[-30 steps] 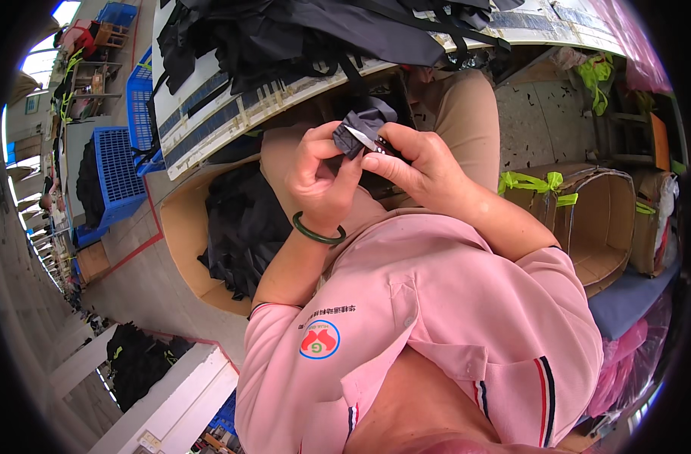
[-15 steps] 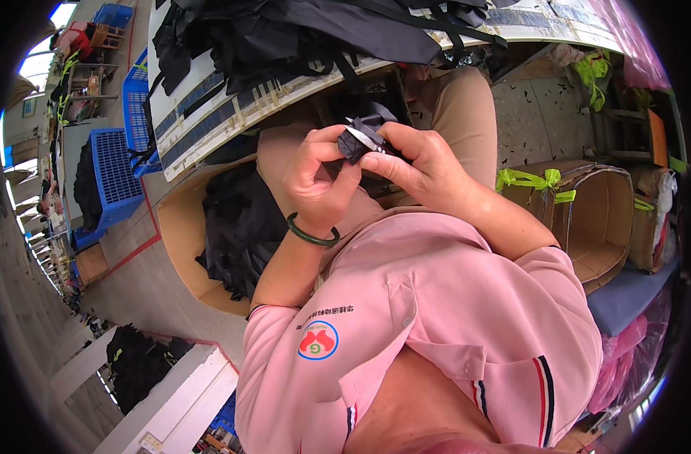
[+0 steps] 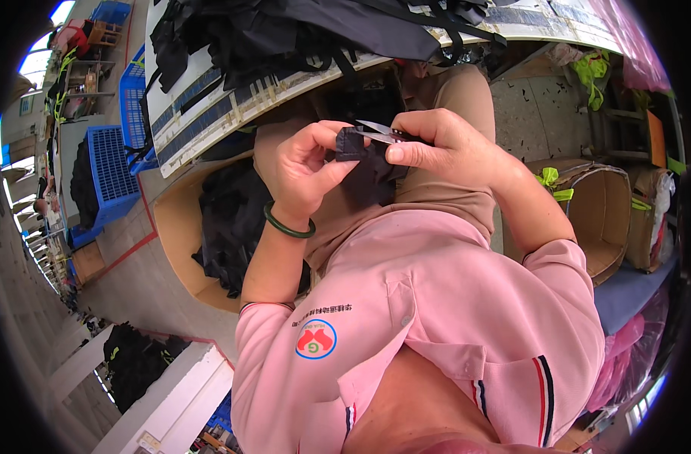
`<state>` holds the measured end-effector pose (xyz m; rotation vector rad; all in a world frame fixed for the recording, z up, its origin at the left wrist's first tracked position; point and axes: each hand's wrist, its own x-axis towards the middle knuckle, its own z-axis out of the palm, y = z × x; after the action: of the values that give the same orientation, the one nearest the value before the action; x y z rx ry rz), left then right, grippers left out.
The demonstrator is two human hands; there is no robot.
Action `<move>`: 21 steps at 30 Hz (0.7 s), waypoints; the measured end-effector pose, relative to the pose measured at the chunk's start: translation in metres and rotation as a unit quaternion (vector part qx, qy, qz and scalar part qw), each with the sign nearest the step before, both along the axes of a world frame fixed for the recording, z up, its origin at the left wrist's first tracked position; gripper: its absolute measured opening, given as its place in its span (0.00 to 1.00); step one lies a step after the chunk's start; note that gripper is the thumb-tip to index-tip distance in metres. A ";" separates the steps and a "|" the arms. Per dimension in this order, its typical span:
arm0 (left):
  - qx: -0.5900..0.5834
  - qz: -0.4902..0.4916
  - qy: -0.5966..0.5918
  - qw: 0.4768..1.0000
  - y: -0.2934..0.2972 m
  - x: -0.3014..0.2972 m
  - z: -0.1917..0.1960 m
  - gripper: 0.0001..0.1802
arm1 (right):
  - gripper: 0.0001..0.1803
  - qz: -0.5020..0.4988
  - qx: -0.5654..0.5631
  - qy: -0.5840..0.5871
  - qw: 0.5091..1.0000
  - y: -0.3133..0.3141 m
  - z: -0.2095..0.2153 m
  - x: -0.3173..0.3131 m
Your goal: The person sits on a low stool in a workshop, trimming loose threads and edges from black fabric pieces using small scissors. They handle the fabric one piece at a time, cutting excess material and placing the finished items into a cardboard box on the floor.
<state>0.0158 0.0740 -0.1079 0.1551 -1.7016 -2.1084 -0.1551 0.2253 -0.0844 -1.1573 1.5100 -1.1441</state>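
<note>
Above my lap, my left hand pinches the edge of a piece of black fabric between thumb and fingers. The rest of the fabric hangs down between my two hands. My right hand grips a small pair of scissors, its silvery blades parted and pointing left toward the pinched edge. The scissors' handle is mostly hidden inside my right fingers. A dark green bangle circles my left wrist.
Heaped black fabric with straps covers part of the worktable ahead. A cardboard box of black fabric stands at my left, past it blue plastic crates. Another cardboard box lies at my right.
My hands have moved apart, the left one going left and the right one right. The scissors' blades have opened, and more of the black fabric now hangs down.
</note>
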 end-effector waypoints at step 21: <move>0.003 -0.070 -0.057 0.996 -0.001 -0.001 0.001 0.08 | 0.20 0.025 -0.052 0.229 0.972 0.003 0.012 0.002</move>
<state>0.0145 0.0734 -0.1073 0.1648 -1.8199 -2.2439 -0.1533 0.2280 -0.0722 -1.6013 1.7651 -0.9719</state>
